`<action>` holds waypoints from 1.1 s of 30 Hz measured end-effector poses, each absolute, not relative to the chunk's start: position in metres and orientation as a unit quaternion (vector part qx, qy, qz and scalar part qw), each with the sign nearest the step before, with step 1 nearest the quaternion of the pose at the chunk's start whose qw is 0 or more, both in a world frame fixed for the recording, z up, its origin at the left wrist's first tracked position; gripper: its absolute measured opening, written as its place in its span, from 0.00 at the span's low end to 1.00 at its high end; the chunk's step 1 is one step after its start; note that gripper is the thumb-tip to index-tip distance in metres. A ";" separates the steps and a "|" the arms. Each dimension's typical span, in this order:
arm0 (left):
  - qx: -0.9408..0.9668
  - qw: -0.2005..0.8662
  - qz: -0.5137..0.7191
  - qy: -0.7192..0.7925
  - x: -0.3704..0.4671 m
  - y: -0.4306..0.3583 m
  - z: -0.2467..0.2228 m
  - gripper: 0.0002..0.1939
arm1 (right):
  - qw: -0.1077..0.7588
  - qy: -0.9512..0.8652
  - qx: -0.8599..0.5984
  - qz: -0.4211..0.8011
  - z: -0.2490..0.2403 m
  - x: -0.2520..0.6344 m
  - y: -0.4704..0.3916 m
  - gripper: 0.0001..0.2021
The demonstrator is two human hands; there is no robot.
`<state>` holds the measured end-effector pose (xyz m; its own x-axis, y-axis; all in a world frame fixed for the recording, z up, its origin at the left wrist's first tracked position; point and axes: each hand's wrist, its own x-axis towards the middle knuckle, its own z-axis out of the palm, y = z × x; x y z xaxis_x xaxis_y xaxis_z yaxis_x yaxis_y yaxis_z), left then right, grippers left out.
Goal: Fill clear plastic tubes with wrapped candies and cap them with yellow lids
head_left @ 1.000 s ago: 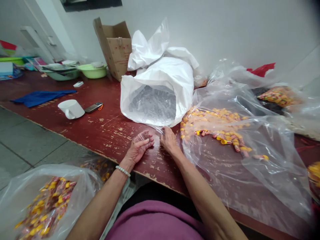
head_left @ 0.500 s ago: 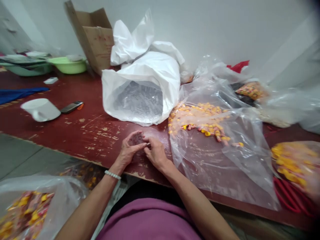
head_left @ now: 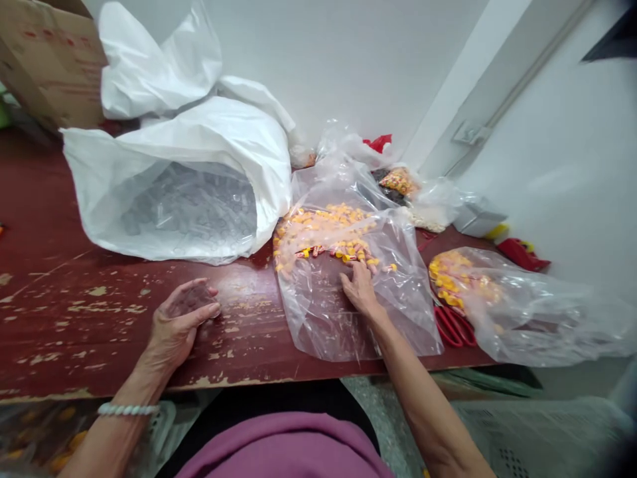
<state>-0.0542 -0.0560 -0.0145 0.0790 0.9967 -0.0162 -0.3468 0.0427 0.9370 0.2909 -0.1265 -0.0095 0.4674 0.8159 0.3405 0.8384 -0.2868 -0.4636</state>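
My left hand [head_left: 182, 322] curls over the bare table, closed around a bunch of clear plastic tubes [head_left: 192, 300]. To the right, my right hand [head_left: 359, 289] reaches over a clear plastic bag [head_left: 323, 318]. Its thumb stands apart from the fingers, and the fingertips touch the edge of a heap of small yellow-capped pieces [head_left: 343, 216] with red printed bodies. Behind my left hand, a white sack [head_left: 249, 133] lies on its side, its mouth facing me, with many clear tubes [head_left: 194, 206] inside.
On the red, worn table [head_left: 114, 305] a cardboard box [head_left: 50, 60] stands at the back left. Red-handled scissors [head_left: 454, 326] lie to the right, near another bag of yellow-capped pieces [head_left: 452, 272]. Further right is a red object [head_left: 522, 254]. A wall runs behind.
My right hand has left my left hand and moved right to the yellow-capped pieces. The left hand still holds the clear tubes. The view has turned right.
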 end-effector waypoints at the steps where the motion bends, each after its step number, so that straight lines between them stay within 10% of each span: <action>1: 0.414 0.610 0.549 0.394 -0.054 -0.055 -0.016 0.27 | 0.293 -0.506 -0.811 -0.030 -0.016 0.300 -0.127 0.20; 14: 0.469 0.600 0.503 0.408 -0.056 -0.057 -0.022 0.29 | 0.243 -0.478 -0.844 -0.009 -0.011 0.382 -0.109 0.21; 33: 0.494 0.585 0.488 0.420 -0.050 -0.065 -0.015 0.31 | 0.308 -0.605 -0.735 0.006 -0.027 0.279 -0.086 0.15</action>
<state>-0.0497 -0.0653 -0.0155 0.1716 0.9851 -0.0090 -0.1558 0.0361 0.9871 0.2788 -0.0864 -0.0273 0.2686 0.8919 0.3639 0.8850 -0.0793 -0.4587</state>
